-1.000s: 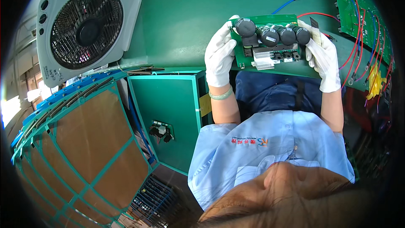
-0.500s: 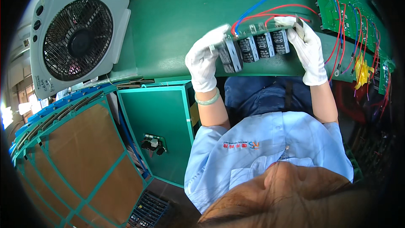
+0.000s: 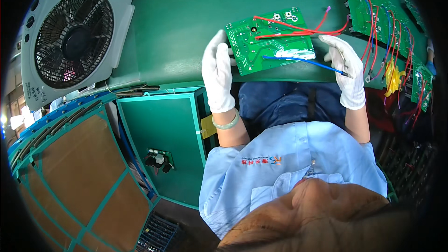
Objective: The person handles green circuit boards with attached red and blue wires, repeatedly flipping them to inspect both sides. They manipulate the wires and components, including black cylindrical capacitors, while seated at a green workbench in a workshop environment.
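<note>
A green circuit board (image 3: 275, 46) rests solder side up at the front of the bench, with red wires (image 3: 298, 32) and a blue wire (image 3: 303, 60) rising from it. My left hand (image 3: 218, 74), in a white glove, is at the board's left edge; its fingers are stretched out and partly hidden by the board. At the right edge is my gloved right hand (image 3: 346, 72), its fingers curled. A thin grey metal tool (image 3: 344, 57) shows against that palm, partly hidden. The blue wire's end crosses the same palm.
A grey box fan (image 3: 77, 37) stands on the green bench (image 3: 177, 18) at the left. More wired boards (image 3: 378, 28) and a yellow piece (image 3: 395, 77) are at the right. Below the bench's left side, a small circuit assembly (image 3: 159, 161) sits on a green cabinet (image 3: 161, 135).
The board, held up on edge with its black cylindrical capacitors showing, has turned over to solder side up. My hands have spread to either side, and the blue wire now points right.
</note>
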{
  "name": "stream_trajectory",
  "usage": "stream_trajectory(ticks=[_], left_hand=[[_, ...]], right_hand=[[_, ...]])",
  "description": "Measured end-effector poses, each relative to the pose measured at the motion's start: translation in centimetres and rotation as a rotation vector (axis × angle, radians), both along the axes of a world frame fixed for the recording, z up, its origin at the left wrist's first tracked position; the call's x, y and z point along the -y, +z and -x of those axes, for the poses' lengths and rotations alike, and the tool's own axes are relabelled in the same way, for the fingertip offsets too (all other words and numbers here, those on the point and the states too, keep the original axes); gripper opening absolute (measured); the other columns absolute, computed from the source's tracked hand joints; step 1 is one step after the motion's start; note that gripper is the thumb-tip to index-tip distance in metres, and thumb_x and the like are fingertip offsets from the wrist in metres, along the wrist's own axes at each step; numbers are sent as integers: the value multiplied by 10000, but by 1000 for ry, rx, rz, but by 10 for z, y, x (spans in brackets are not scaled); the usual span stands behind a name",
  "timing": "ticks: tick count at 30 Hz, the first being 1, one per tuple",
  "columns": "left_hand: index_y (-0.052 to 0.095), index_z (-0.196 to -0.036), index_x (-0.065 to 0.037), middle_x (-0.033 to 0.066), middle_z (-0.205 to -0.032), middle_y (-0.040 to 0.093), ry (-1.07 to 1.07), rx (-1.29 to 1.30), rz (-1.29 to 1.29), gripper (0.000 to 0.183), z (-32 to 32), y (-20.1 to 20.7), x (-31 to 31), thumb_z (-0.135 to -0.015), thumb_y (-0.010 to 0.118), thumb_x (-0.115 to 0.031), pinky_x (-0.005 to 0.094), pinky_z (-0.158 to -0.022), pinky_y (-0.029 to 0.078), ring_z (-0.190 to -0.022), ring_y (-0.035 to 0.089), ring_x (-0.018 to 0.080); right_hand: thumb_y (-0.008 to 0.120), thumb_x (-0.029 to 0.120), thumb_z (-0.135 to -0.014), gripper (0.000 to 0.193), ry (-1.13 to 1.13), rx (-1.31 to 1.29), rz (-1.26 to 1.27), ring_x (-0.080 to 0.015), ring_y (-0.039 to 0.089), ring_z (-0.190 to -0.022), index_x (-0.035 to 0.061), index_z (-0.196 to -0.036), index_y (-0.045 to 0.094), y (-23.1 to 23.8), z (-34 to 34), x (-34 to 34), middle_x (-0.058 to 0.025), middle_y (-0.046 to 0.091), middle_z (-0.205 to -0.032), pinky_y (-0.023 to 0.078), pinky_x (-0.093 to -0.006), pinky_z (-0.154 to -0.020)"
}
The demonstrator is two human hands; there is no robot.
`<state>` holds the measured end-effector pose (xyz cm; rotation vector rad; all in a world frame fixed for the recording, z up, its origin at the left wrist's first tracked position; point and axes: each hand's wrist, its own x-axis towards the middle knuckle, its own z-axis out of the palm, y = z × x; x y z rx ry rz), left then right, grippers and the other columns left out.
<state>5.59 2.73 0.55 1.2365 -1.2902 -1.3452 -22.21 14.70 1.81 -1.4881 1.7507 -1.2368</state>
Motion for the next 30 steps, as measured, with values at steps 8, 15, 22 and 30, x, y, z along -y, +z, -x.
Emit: stream_trajectory(ticks=[8, 15, 22, 30], left_hand=[[645, -1191, 29, -24, -901, 622, 36, -59, -129, 266, 39, 7, 5, -964, 606, -104, 214, -647, 419, -729, 499, 41], [620, -1243, 24, 13, -1018, 668, -6, -121, 34, 297, 28, -17, -6, -965, 521, -15, 178, -695, 425, -769, 537, 38], [535, -1307, 133, 300, -1418, 491, -125, -227, 92, 452, 19, -27, -7, -907, 612, -63, 398, -1061, 417, -1263, 539, 308], [527, -1311, 137, 315, -1417, 482, -153, -294, 186, 481, 21, -34, -6, -926, 642, -128, 418, -1065, 415, -1273, 533, 319]], right_hand=[[691, 57, -909, 341, 33, 109, -57, -162, 694, -955, -7, -1241, 646, -15, -12, 1, -129, 714, -1039, 535, -273, -843], [776, 138, -743, 319, 39, -507, 217, -264, 634, -637, 83, -1052, 715, -38, 0, -5, -84, 679, -835, 500, -362, -567], [755, 70, -666, 313, 4, -507, 268, -225, 608, -584, 79, -978, 730, -39, 0, -5, -61, 695, -821, 477, -344, -533], [750, 77, -682, 238, 10, -501, 305, -221, 619, -600, 82, -920, 730, -36, -1, -3, -55, 695, -809, 464, -337, -526]])
